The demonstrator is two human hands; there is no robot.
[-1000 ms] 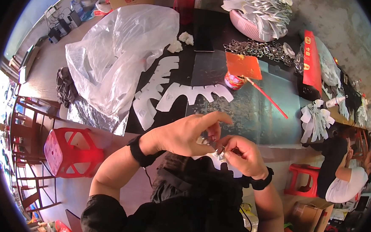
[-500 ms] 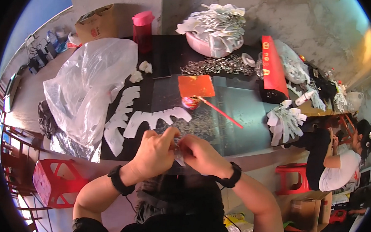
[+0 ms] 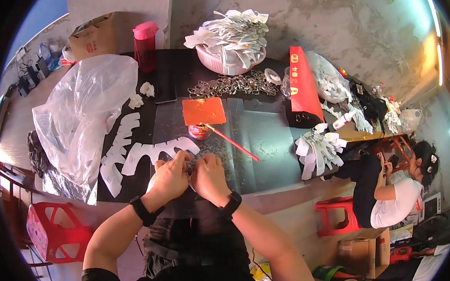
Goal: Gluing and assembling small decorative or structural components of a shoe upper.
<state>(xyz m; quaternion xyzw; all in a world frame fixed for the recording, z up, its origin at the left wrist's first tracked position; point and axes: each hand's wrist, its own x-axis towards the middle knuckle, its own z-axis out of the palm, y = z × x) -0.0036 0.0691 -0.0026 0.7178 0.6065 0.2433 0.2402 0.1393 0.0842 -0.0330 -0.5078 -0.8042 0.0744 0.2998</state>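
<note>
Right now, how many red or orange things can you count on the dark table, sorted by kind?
Red bottle: 1
Long red packet: 1
Orange sheet: 1
Small red pot: 1
Red stick: 1
Total: 5
Both hands work on a small pale piece, not red.

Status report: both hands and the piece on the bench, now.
Left hand and right hand together, fingers pinching a small white piece. White cut-outs just left. Red brush beyond, apart.
</note>
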